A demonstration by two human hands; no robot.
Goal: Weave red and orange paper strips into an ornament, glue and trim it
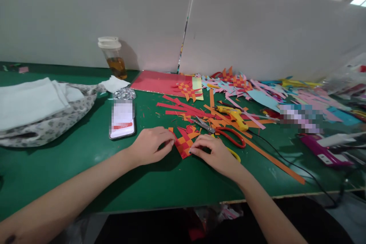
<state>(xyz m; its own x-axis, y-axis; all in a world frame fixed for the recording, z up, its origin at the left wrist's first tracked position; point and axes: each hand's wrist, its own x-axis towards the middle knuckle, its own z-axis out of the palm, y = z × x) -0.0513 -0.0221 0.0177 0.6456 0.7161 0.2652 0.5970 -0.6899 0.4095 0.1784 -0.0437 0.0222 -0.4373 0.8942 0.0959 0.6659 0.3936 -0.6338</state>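
A red and orange woven paper fish (183, 145) lies on the green table between my hands, its loose strip ends pointing away from me. My left hand (153, 145) pinches its left edge between thumb and fingers. At its lower right edge, the thumb and fingertips of my right hand (215, 155) are closed on the paper. A tiny dark spot shows at those fingertips, too small to name. Just beyond my right hand lie red-handled scissors (233, 136) with blades partly spread. A yellow glue gun (234, 115) rests behind them.
Paper strips (183, 107) and offcuts cover the table's back right. More woven fish (187, 90) lie near a red sheet (154, 82). Left are a phone (122, 118), a lidded cup (116, 59) and a patterned cloth (71, 116). A purple power strip (326, 152) sits right.
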